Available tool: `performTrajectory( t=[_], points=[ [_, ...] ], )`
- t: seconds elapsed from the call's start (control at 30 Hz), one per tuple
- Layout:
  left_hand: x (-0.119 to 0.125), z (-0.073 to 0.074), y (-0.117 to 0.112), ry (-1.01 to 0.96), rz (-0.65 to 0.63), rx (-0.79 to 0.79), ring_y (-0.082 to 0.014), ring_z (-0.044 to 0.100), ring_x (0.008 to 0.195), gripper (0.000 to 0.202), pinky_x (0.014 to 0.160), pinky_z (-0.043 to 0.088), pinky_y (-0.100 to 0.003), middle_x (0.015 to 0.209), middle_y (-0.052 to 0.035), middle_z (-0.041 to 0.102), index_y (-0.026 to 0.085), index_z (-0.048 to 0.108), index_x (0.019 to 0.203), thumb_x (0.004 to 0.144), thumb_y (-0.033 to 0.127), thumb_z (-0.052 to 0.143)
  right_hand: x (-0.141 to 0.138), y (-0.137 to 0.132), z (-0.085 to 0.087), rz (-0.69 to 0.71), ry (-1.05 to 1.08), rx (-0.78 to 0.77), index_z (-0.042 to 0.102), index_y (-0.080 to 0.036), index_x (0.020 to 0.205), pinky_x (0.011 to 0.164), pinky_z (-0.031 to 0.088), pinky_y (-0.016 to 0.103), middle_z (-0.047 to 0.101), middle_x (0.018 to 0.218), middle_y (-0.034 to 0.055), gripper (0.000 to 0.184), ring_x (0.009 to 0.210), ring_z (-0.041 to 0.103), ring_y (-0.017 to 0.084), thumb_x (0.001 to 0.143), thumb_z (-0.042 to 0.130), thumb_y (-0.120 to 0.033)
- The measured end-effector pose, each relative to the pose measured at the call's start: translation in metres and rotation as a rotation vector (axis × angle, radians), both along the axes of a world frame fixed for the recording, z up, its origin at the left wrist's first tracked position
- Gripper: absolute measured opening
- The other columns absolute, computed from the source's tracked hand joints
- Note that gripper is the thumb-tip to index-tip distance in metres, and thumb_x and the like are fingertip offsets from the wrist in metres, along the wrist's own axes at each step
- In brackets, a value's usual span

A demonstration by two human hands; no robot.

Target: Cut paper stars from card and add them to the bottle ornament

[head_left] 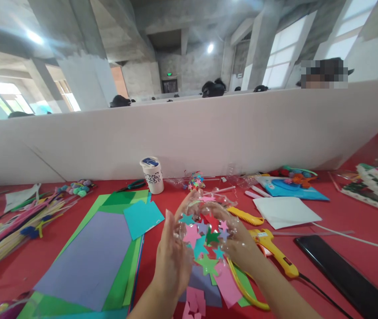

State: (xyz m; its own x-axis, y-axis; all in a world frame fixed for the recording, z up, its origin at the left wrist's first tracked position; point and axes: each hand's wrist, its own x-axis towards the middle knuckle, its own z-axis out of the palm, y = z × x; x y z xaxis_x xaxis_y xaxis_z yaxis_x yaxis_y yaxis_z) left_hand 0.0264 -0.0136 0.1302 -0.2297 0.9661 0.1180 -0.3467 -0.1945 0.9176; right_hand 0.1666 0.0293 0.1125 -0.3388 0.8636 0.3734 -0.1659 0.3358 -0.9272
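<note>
Between my hands is a rounded, crinkled clear plastic piece (pixel 205 235) covered with paper stars in pink, blue, green, red and purple. My left hand (pixel 173 259) cups its left side, with the thumb upright and the fingers behind it. My right hand (pixel 242 248) is curled round its right side, and its fingertips are partly hidden by the stars and plastic. Below lie pink paper scraps (pixel 195 301) and a pink strip (pixel 227 283). A yellow curved handle (pixel 242 283) shows under my right forearm.
Coloured paper sheets (pixel 89 257) lie left, with a turquoise square (pixel 144 219). A white cup (pixel 152 175) stands by the white partition (pixel 208 133). To the right are a yellow glue gun (pixel 273 252), its cord, a black phone-like slab (pixel 344 277) and white sheets (pixel 286 212). Pipe cleaners (pixel 19 235) lie far left.
</note>
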Motion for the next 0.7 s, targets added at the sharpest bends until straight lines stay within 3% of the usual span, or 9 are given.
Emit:
performTrajectory(
  t=[0.2, 0.4, 0.57, 0.7],
  points=[
    [0.003, 0.005, -0.002, -0.002, -0.088, 0.015, -0.0283, 0.067, 0.097, 0.056, 0.074, 0.057, -0.041, 0.084, -0.0096, 0.073, 0.027, 0.072, 0.097, 0.080, 0.071, 0.041, 0.001, -0.004, 0.002, -0.057, -0.116, 0.172, 0.072, -0.036, 0.098, 0.080, 0.047, 0.038, 0.067, 0.105, 0.0029, 0.033, 0.088, 0.059, 0.027, 0.070, 0.067, -0.020],
    [-0.009, 0.001, 0.000, 0.056, -0.037, -0.035, -0.0275, 0.070, 0.081, 0.062, 0.062, 0.056, -0.038, 0.068, -0.0073, 0.070, 0.024, 0.072, 0.094, 0.078, 0.074, 0.040, 0.003, -0.008, 0.009, -0.097, -0.164, 0.215, 0.070, -0.036, 0.107, 0.081, 0.045, 0.037, 0.066, 0.111, 0.0024, 0.039, 0.095, 0.058, 0.027, 0.073, 0.066, -0.016],
    [-0.012, 0.001, 0.005, 0.116, 0.014, 0.036, -0.0237, 0.067, 0.068, 0.065, 0.051, 0.052, -0.033, 0.063, -0.0064, 0.066, 0.025, 0.069, 0.105, 0.075, 0.076, 0.042, 0.004, -0.007, 0.008, -0.079, -0.139, 0.167, 0.069, -0.035, 0.108, 0.088, 0.042, 0.041, 0.066, 0.109, 0.0036, 0.037, 0.098, 0.055, 0.029, 0.074, 0.064, -0.023],
    [-0.012, 0.008, 0.008, 0.163, 0.042, 0.089, -0.0198, 0.062, 0.057, 0.063, 0.043, 0.047, -0.029, 0.052, -0.0046, 0.060, 0.024, 0.072, 0.092, 0.079, 0.075, 0.037, 0.006, -0.003, 0.004, -0.054, -0.063, 0.037, 0.069, -0.030, 0.106, 0.089, 0.044, 0.043, 0.064, 0.109, 0.0060, 0.035, 0.096, 0.057, 0.028, 0.072, 0.066, -0.025]
  ],
)
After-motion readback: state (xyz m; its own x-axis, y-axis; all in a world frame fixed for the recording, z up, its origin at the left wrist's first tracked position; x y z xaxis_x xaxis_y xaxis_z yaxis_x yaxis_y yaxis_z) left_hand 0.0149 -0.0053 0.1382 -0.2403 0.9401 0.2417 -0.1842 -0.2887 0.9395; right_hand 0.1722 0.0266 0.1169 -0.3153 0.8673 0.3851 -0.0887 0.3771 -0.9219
